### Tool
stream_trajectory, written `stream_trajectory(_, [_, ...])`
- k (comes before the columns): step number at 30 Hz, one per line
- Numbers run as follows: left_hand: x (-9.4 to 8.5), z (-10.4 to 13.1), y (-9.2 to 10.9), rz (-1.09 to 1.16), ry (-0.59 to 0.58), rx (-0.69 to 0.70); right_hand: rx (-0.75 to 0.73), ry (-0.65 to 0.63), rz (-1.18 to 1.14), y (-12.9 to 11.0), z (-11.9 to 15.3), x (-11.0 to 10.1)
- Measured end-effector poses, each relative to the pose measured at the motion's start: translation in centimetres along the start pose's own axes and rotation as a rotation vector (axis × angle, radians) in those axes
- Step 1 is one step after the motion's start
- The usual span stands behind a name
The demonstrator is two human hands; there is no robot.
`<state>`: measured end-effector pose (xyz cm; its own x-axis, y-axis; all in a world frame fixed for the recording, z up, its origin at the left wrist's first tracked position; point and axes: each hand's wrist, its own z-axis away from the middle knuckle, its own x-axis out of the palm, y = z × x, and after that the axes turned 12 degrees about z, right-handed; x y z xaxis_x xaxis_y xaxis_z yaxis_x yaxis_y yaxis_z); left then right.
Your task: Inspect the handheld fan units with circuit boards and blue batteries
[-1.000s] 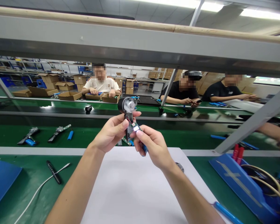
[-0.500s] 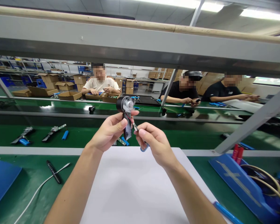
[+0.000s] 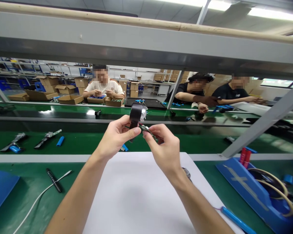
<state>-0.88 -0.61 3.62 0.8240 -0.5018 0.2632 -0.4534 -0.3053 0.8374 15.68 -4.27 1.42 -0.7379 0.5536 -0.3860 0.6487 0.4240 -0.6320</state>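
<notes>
My left hand (image 3: 114, 138) is closed around the handle of a black fan housing (image 3: 135, 113). The round end points up, and part of a clear impeller (image 3: 143, 114) shows on its right side. Beside it, my right hand (image 3: 164, 146) pinches a narrow green circuit board (image 3: 148, 130) between thumb and fingers. Red wire shows between the board and the housing. Both hands are raised above the far edge of a white sheet (image 3: 141, 195). The lower handle is mostly hidden by my left fingers.
Fan halves with boards (image 3: 47, 139) and a blue battery cell (image 3: 60, 141) lie ahead on the left. A black marker (image 3: 53, 180) crosses a white cable (image 3: 42, 194). A blue bin (image 3: 249, 191) and blue cylinder (image 3: 236, 220) are right. Several co-workers (image 3: 104, 86) sit opposite.
The fan housing has turned so its black side faces me more, and the clear impeller shows less. My right hand has turned and moved slightly right, with the board now lying flatter.
</notes>
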Motion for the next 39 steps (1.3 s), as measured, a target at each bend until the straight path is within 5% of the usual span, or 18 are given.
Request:
stream_trajectory(11, [-0.3,-0.1,-0.1,-0.019,0.025,0.064,0.374,-0.473,-0.568,0.4,-1.3,-0.5])
stream_trajectory(16, [-0.4,-0.3,0.0,0.05,0.007,0.025,0.348,-0.484,-0.662,0.0,-0.9,-0.3])
stream_trajectory(22, [-0.2,-0.4,0.1,0.157,-0.002,-0.007,0.265,-0.64,-0.626,-0.8,-0.3,-0.2])
stream_trajectory(39, [-1.0,-0.5,-0.8,0.385,-0.131,-0.091,0.192,-0.481,-0.642,-1.4,0.4,-0.4])
